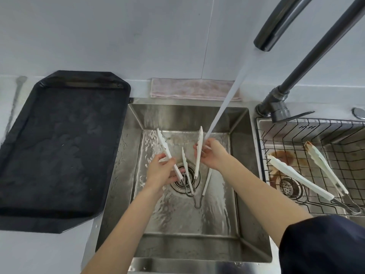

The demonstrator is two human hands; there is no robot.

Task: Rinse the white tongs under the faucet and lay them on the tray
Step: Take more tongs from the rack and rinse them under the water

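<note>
Over the steel sink [243, 155] I hold two pairs of white tongs with metal hinges. My left hand [161, 173] grips one arm of the left tongs [166, 149]; their other arm points up near the drain. My right hand [213, 155] grips the right tongs [199, 147], whose second arm hangs below my wrist. Water from the dark faucet [276, 22] streams down onto my right hand. The black tray [59, 147] lies on the counter to the left, wet and bare.
A wire basket [296, 135] sits in the right basin with two more white tongs [300, 178], one stained brown at the tip. A pinkish cloth [193, 89] lies folded behind the sink. A drain strainer [185, 178] is in the sink bottom.
</note>
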